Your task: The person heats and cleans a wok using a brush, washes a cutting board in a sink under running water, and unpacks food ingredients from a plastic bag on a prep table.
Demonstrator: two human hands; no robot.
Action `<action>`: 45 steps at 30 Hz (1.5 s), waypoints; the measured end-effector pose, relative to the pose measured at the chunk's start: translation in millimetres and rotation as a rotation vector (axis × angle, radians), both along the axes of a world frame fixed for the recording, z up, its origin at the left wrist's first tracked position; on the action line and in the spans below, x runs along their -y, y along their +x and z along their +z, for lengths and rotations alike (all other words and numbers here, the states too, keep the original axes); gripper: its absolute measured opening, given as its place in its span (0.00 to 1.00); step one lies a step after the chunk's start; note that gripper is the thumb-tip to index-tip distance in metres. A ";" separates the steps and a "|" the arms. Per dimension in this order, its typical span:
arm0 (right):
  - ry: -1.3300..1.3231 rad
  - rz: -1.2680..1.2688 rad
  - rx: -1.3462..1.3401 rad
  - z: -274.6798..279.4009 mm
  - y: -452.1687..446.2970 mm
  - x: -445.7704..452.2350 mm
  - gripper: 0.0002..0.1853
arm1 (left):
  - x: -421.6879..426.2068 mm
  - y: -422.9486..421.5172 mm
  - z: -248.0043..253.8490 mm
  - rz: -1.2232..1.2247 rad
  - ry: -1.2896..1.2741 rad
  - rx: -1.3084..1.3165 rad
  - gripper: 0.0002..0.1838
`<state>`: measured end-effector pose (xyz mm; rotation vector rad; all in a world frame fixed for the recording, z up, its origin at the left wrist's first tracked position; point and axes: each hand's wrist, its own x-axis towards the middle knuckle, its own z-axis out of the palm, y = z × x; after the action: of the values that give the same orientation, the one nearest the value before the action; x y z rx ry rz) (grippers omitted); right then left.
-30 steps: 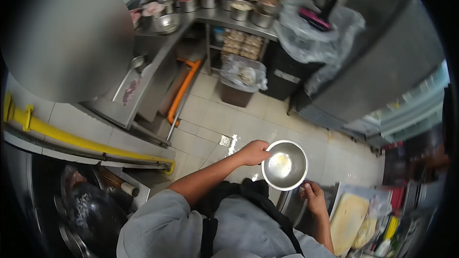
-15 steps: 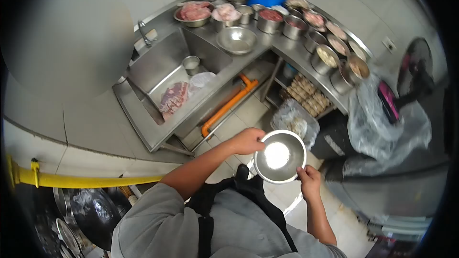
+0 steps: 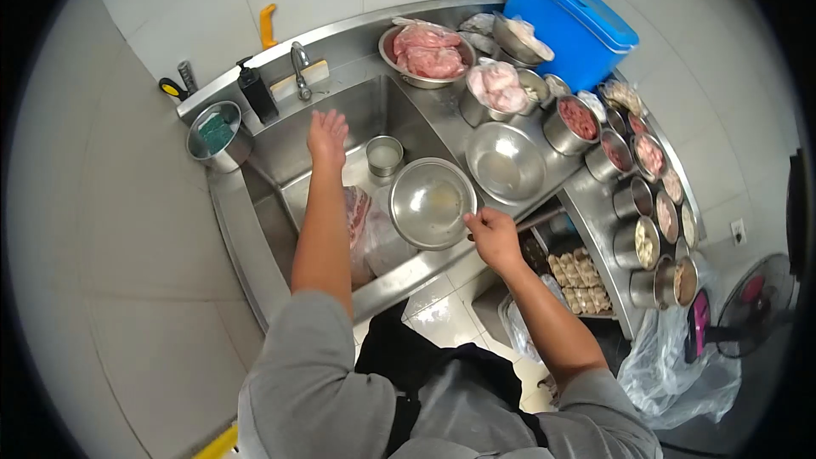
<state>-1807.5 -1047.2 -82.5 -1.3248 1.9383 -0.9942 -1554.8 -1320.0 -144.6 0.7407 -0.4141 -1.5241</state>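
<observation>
My right hand [image 3: 493, 235] grips the rim of a round metal bowl [image 3: 432, 204], which is over the front part of the steel sink [image 3: 280, 153]. My left hand [image 3: 328, 136] reaches over the sink, fingers apart and holding nothing, just short of the faucet [image 3: 300, 70]. Below the hands, a piece of raw meat [image 3: 358, 217] lies in the sink beside clear plastic. A small metal cup [image 3: 385, 155] stands in the basin behind the bowl.
A second metal bowl [image 3: 505, 163] sits on the counter right of the sink. Farther back are a bowl of meat [image 3: 427, 53], several filled pots and a blue cooler [image 3: 568, 25]. A soap bottle [image 3: 257, 93] and a pot with a green scrubber [image 3: 218, 137] stand at left.
The view has turned to the sink. My left hand has let go of the bowl and stretched towards the faucet. My right hand has carried the bowl over the sink.
</observation>
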 end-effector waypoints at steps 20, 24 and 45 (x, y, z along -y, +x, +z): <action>0.396 0.156 0.401 -134.3 171.0 279.6 0.12 | 127.6 97.6 13.3 0.024 -0.309 1.313 0.24; 0.150 0.618 -0.545 -91.8 141.1 265.6 0.13 | 146.3 74.3 -16.3 -0.381 -0.275 1.712 0.31; -0.166 -0.526 -0.147 2.3 -44.8 -255.9 0.13 | -201.4 -140.6 -28.0 -0.034 -1.164 1.595 0.26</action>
<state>-1852.3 -791.4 -80.2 -1.0085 2.4313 -1.3587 -1695.4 -1118.6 -172.6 0.7932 -2.2127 -0.1766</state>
